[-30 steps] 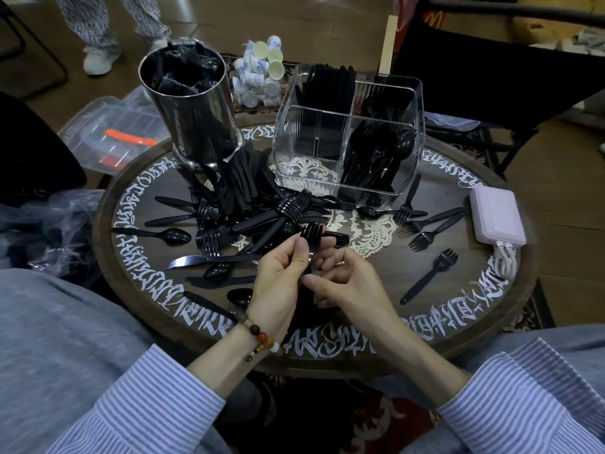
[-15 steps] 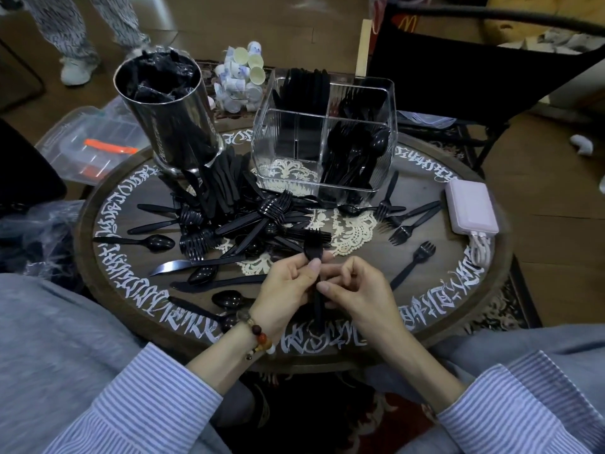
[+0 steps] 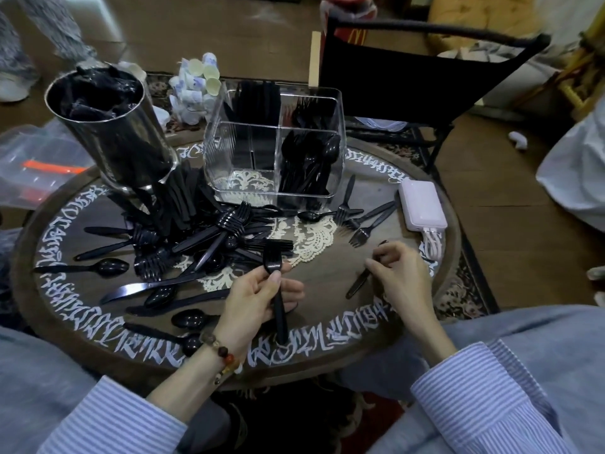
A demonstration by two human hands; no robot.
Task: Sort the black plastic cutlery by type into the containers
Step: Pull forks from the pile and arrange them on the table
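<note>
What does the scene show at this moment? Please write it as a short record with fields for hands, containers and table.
left hand: left hand holds a stack of black forks, tines pointing away
right hand: right hand fingers curled on a single fork lying on the table
clear container: divided clear box, cutlery standing in its back and right compartments
metal container: steel cylinder with black contents
table: round table, loose pile of cutlery, pink power bank

Blue-white striped sleeves, beaded bracelet, grey trousers.
</note>
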